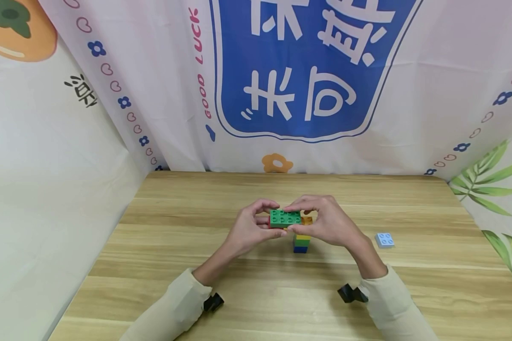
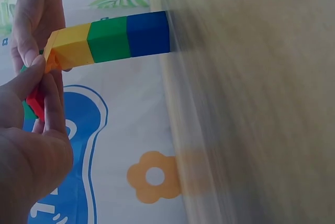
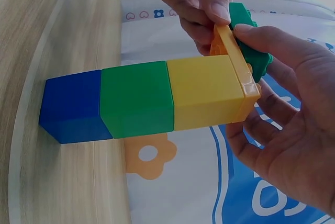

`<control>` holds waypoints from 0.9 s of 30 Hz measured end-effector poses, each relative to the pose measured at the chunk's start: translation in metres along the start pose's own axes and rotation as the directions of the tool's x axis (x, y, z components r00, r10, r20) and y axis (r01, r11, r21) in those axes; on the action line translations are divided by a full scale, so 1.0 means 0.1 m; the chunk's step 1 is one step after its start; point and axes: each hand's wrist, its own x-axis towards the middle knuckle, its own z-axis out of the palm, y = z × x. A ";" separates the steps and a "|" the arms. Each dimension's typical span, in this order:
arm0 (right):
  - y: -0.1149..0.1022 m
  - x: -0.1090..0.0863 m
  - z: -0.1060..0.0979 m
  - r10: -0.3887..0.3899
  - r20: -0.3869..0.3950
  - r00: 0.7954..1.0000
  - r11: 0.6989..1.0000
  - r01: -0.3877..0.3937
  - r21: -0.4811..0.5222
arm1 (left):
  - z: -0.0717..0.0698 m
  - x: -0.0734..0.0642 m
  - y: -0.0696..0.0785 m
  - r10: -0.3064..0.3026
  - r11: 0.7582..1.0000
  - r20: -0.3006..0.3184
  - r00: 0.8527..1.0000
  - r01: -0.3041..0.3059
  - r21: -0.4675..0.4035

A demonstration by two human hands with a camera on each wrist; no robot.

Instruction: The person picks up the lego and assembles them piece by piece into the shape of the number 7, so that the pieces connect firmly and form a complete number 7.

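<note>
A tower of toy building bricks stands on the table, with a blue brick (image 3: 76, 106) at the bottom, then a green one (image 3: 137, 99) and a yellow one (image 3: 207, 92). A thin orange piece (image 3: 238, 59) lies across its top and juts out to the left. Above that overhang sits a long green brick (image 1: 285, 218) with a red brick (image 2: 35, 101) under it, mostly hidden. My left hand (image 1: 249, 225) pinches the long green brick's left end, fingers near the red and orange pieces too. My right hand (image 1: 330, 220) holds its right end between thumb and fingers.
A small light-blue brick (image 1: 385, 240) lies on the wooden table (image 1: 175, 265) to the right of the tower. Printed cloth (image 1: 170, 94) hangs behind the table's back edge. Black mounts (image 1: 213, 302) stick out at both sleeves.
</note>
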 end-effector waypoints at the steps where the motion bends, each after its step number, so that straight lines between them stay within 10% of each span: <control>1: 0.00 0.00 0.00 0.001 -0.001 1.000 1.000 -0.001 -0.001 | 0.00 0.00 0.00 0.009 1.000 -0.010 1.000 -0.009 0.009; 27: 0.02 -0.01 -0.02 -0.001 -0.002 1.000 0.999 0.001 0.053 | -0.03 0.01 -0.05 0.013 0.999 0.037 0.999 -0.011 -0.042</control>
